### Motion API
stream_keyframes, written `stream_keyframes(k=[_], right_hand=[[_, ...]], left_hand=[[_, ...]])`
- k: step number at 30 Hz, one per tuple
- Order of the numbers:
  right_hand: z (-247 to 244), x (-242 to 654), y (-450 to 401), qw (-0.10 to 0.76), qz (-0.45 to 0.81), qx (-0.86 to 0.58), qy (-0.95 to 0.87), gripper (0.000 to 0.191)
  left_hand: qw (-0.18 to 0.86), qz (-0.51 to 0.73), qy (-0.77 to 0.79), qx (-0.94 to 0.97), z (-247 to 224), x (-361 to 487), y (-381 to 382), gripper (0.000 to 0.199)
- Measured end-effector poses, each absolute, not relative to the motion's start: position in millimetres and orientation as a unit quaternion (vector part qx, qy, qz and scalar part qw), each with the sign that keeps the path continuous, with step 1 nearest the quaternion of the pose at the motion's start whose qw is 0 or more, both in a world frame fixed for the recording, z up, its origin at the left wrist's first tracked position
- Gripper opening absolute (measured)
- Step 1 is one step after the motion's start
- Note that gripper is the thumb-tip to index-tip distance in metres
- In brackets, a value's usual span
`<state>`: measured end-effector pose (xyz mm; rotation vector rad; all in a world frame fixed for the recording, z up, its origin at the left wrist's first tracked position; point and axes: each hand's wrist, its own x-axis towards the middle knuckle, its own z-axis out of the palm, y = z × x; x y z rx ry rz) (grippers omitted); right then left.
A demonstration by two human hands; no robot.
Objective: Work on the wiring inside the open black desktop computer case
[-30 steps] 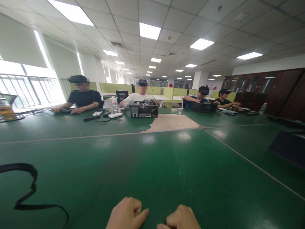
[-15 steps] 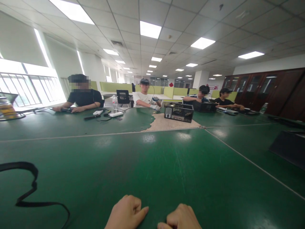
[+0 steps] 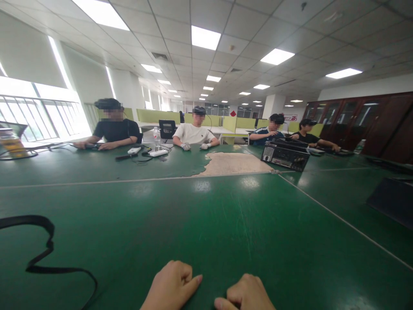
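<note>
My left hand (image 3: 174,284) rests on the green table (image 3: 193,219) at the bottom of the view, its fingers curled into a loose fist with the thumb lying along the side. Beside it, a short gap away, my right hand (image 3: 248,292) is likewise curled, partly cut off by the lower edge. Nothing shows in either hand. Closest to them is bare green tabletop; a black strap (image 3: 48,245) lies off to the left.
Across the table sit several people, one with gloved hands (image 3: 195,147). An open computer case (image 3: 285,154) stands at the far right, by a worn beige patch (image 3: 235,165). A bottle (image 3: 157,138) and white power strip (image 3: 158,153) are far left; a dark panel (image 3: 392,200) lies right.
The computer case has shifted right, off the beige patch. The gloved person's hands have come down apart onto the table. My own hands stay about where they were.
</note>
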<state>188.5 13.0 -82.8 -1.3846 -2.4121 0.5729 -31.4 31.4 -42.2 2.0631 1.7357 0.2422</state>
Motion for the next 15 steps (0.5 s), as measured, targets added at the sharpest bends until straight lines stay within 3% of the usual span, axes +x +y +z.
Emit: stream_keyframes(k=[12,15], right_hand=[[-87.4,185.2,20.0,0.137,0.195,-0.493,-0.837,0.059],[-83.4,185.3,13.5,0.137,0.163,-0.489,-0.846,0.047]], left_hand=[[0.284,0.134,0.600,0.736,-48.9,-37.5,38.7,0.045],[0.265,0.130,0.600,0.744,-48.8,-36.0,37.1,0.046]])
